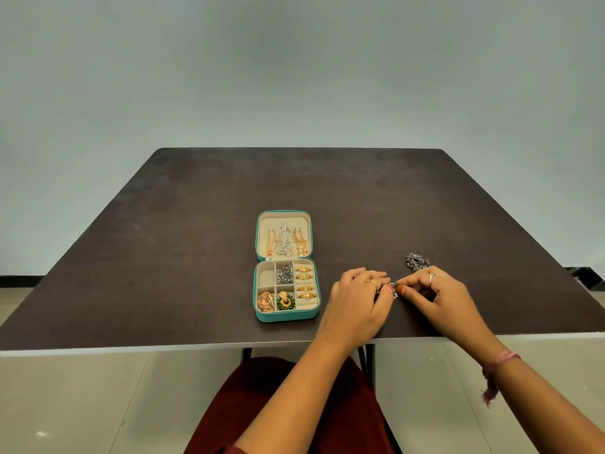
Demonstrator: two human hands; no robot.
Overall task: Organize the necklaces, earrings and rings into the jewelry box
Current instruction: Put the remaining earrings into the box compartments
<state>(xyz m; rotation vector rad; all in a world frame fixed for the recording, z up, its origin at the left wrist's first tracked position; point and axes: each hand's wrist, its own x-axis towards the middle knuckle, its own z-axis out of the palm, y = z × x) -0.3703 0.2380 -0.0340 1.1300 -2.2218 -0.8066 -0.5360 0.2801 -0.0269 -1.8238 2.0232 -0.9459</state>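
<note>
Pale grey wall behind a dark brown matte square table. Open teal zip jewelry box, cream-lined: chains hang in the lid, gold rings fill slots. Left hand and right hand pinch one small beaded silver earring between fingertips, right of the box. A dark silver earring cluster lies beyond.

Both arms bare, no sleeves. Left hand: gold ring on one finger. Right hand: silver ring, pink thread band at wrist w/ frayed tail. Nails painted orange-red. Maroon garment over lap.
</note>
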